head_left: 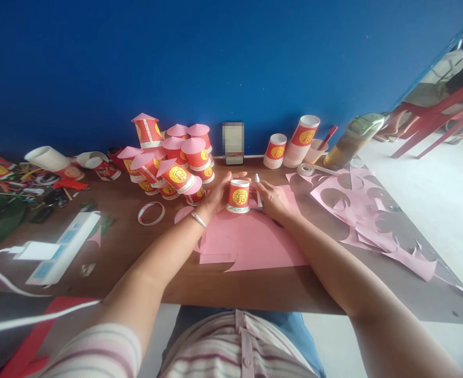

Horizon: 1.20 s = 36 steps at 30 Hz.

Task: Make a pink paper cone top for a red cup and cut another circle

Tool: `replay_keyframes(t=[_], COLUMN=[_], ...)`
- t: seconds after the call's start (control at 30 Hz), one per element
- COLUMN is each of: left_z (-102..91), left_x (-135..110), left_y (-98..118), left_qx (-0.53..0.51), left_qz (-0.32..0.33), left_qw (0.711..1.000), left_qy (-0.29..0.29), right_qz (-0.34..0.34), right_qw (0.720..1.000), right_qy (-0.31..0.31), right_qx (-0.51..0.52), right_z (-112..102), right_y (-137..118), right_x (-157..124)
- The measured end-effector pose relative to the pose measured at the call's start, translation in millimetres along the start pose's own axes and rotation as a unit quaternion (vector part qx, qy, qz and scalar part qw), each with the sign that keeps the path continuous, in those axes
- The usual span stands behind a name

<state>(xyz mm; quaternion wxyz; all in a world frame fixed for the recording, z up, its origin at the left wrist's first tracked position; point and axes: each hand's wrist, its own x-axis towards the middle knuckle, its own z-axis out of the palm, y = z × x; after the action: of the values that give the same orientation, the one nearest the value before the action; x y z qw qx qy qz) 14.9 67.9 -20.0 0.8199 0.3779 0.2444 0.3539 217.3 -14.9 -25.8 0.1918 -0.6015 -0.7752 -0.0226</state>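
The cup [238, 198] is between the hands, over the pink paper [263, 241], nearer the back edge of the worktop [192, 286]; the left hand [218, 196] curves against it, grip unclear; the right hand [274, 200] grasps a pen [259, 194].

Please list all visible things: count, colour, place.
Printed paper cup: one, red, centre
Slim pen: one, white, centre
Paper sheets: several, pink, centre
Cone-topped cups: many, pink-red, rear left
Phone: one, pale, rear centre
Cup stacks: two, red-white, rear right
Tape rolls: two, whitish, flanking sheets
Pen holder: one, whitish, rear
Paper scraps: many, pink, right
Bottle: one, amber, rear right
Power strip: one, white, left
Assorted clutter: uncountable, multicoloured, left
Table: one, brown, below
Wall: one, blue, behind
Furniture piece: one, red, background
Striped shirt: one, cream, bottom
Left hand: one, beside cup
Right hand: one, holding pen
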Motion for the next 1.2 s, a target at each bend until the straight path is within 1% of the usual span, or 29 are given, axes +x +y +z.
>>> replay_keyframes(t=[0.1,0.27,0.43,0.57,0.67,0.77,0.83,0.87,0.93,0.97,1.0,1.07,1.13,1.2], left_z=[-1.3,1.4,7.6,6.5,5.1,5.0,5.3,5.2,4.4,3.5,2.3,-0.6,-3.0,-4.6], left_x=[1.6,4.6,4.7,0.5,-13.2,-37.9,-55.2,-62.5,-72.1,-74.4,-75.2,-73.8,-71.4,-70.2], left_y=[0.6,4.2,8.2,10.0,13.6,19.2,21.7,22.0,20.2,18.2,15.8,11.1,7.9,7.2], left_qx=[-0.011,-0.018,0.003,0.043,0.087,0.146,0.216,0.260,0.336,0.349,0.344,0.283,0.187,0.101], left_qz=[-0.010,-0.021,-0.033,-0.016,0.026,0.090,0.081,0.067,0.073,0.078,0.078,0.073,0.056,0.020], left_qw=[1.000,1.000,0.999,0.999,0.995,0.982,0.967,0.957,0.936,0.932,0.934,0.955,0.979,0.992], left_qy=[0.012,0.001,-0.019,-0.027,-0.030,-0.076,-0.110,-0.111,-0.077,-0.061,-0.048,-0.042,-0.058,-0.075], right_qz=[0.005,0.002,0.001,-0.009,-0.014,-0.010,-0.009,-0.010,-0.011,-0.013,-0.015,-0.018,-0.019,-0.019], right_qw=[1.000,1.000,1.000,1.000,0.999,0.999,0.999,0.999,0.998,0.998,0.998,0.998,0.998,0.998], right_qy=[-0.002,0.006,0.015,0.013,0.016,0.025,0.032,0.034,0.038,0.040,0.043,0.045,0.043,0.039], right_qx=[0.001,-0.003,-0.010,-0.026,-0.032,-0.034,-0.036,-0.037,-0.039,-0.041,-0.043,-0.046,-0.050,-0.051], right_z=[0.7,3.8,4.0,0.5,-1.5,-2.5,-3.2,-3.5,-4.1,-4.4,-4.6,-4.8,-4.8,-4.6], right_y=[-0.1,1.0,0.7,-2.1,-3.4,-3.0,-1.8,-1.1,0.1,0.5,0.5,-0.2,-1.5,-2.3], right_x=[0.3,0.9,1.2,2.2,2.5,1.3,-0.1,-0.9,-2.4,-3.0,-3.5,-4.1,-4.4,-4.4])
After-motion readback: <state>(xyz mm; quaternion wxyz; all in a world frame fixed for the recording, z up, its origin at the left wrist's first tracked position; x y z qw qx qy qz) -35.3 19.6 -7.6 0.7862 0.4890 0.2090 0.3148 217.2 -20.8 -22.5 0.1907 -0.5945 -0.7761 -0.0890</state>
